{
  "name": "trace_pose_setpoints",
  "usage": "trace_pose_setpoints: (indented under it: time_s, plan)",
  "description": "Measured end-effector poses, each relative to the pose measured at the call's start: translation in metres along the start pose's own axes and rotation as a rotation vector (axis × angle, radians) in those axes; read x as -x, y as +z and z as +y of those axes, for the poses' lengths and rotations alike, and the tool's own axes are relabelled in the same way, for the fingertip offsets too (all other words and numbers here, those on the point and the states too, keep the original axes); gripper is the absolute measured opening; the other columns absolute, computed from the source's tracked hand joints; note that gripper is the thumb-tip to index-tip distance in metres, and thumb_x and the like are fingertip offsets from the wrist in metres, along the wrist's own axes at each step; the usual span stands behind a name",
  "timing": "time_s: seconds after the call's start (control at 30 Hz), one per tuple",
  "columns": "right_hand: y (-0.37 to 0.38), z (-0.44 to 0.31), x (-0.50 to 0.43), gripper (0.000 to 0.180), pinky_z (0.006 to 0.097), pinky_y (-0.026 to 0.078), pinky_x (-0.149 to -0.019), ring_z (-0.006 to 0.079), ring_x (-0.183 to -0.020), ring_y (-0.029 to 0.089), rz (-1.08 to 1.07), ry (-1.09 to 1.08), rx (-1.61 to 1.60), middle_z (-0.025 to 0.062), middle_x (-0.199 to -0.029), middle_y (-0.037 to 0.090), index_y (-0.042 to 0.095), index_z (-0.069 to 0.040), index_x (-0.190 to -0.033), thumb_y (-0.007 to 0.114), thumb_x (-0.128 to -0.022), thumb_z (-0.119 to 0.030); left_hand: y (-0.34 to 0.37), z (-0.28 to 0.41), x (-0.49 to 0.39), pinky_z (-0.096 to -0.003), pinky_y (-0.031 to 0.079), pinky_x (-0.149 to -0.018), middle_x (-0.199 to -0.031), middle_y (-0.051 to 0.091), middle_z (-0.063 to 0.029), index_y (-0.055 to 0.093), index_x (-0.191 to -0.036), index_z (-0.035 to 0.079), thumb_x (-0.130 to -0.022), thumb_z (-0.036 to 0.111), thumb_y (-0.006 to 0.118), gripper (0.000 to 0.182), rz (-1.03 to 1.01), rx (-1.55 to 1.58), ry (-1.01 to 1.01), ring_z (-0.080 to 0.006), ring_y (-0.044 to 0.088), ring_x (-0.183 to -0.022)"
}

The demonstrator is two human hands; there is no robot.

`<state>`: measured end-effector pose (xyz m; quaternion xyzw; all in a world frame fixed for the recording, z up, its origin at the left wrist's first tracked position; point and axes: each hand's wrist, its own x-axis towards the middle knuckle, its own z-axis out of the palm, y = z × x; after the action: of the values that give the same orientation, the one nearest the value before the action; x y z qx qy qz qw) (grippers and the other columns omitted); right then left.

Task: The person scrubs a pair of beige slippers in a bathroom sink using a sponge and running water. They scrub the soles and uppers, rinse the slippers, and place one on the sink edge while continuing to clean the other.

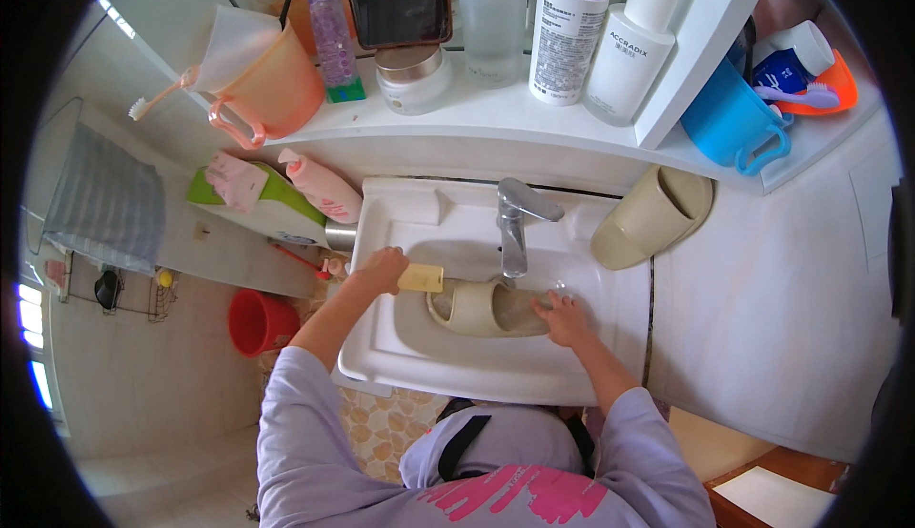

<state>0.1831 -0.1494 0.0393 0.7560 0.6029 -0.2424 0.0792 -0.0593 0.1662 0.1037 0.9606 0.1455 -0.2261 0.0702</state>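
Note:
A beige slide slipper (475,308) lies in the basin of the white washbasin (457,369), its strap to the left of its middle. My left hand (384,269) grips a pale yellow block-like thing, perhaps a brush or a bar of soap (423,278), over the basin's left side, beside one end of the slipper. My right hand (566,319) has its fingers on the slipper's other end, at the basin's right side. The chrome faucet (513,235) stands behind the slipper, its spout above the basin. A second beige slipper (645,222) rests on the basin's back right corner.
Above the basin's rear runs a white shelf (457,115) with bottles, a cream jar (413,81), an orange cup (268,92) and a blue cup (736,117). Left of the basin are a pink pump bottle (323,188) and, on the floor, a red bucket (263,322).

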Motion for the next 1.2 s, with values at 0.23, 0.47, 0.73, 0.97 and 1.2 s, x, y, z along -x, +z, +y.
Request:
trace_pose_setpoints:
  time_s: [0.23, 0.47, 0.73, 0.97, 1.2]
  plan:
    - [-0.046, -0.043, 0.01, 0.074, 0.0441, 0.034, -0.094, 0.0355, -0.112, 0.041, 0.438, -0.16, -0.415, 0.0182, -0.13, 0.035, 0.03, -0.021, -0.135, 0.066, -0.07, -0.025, -0.02, 0.058, 0.027, -0.037, 0.045, -0.082, -0.091, 0.057, -0.0137, 0.061, -0.096, 0.007, -0.054, 0.011, 0.072, 0.044, 0.218, 0.545, 0.138, -0.031, 0.055, -0.091]
    - [-0.032, -0.059, 0.017, 0.061, 0.044, 0.036, -0.087, 0.0329, -0.098, 0.046, 0.426, -0.321, -0.264, 0.0156, -0.112, 0.043, 0.038, -0.021, -0.131, 0.063, -0.076, -0.027, -0.009, 0.126, 0.009, -0.0374, 0.043, -0.087, -0.112, 0.053, -0.0161, 0.052, -0.112, 0.003, -0.06, 0.016, 0.074, 0.057, 0.247, 0.609, 0.201, -0.0329, 0.053, -0.099]
    - [-0.014, -0.016, 0.013, 0.046, 0.0419, 0.035, -0.092, 0.0341, -0.106, 0.043, 0.044, -0.144, -0.237, 0.0169, -0.112, 0.044, 0.046, -0.026, -0.125, 0.053, -0.08, -0.019, 0.092, 0.101, 0.008, -0.0372, 0.04, -0.093, -0.128, 0.042, -0.017, 0.041, -0.125, 0.006, -0.066, 0.026, 0.073, 0.069, 0.126, 0.495, -0.14, -0.0342, 0.043, -0.115]
    - [0.016, -0.053, -0.062, 0.042, 0.0427, 0.033, -0.089, 0.0321, -0.102, 0.045, 0.158, -0.263, 0.168, 0.015, -0.099, 0.051, 0.051, -0.022, -0.119, 0.054, -0.077, -0.025, 0.083, 0.125, -0.002, -0.0385, 0.039, -0.095, -0.134, 0.035, -0.0135, 0.037, -0.126, 0.002, -0.072, 0.027, 0.069, 0.068, -0.028, 0.252, -0.266, -0.0304, 0.025, -0.128]
    - [0.016, -0.022, 0.023, 0.056, 0.0438, 0.036, -0.078, 0.03, -0.088, 0.047, 0.487, 0.054, -0.01, 0.0118, -0.089, 0.05, 0.045, -0.02, -0.126, 0.061, -0.073, -0.028, 0.075, 0.137, -0.02, -0.0376, 0.039, -0.091, -0.107, 0.057, -0.0152, 0.052, -0.112, -0.001, -0.071, 0.027, 0.07, 0.053, 0.214, 0.532, -0.328, -0.0289, 0.047, -0.111]
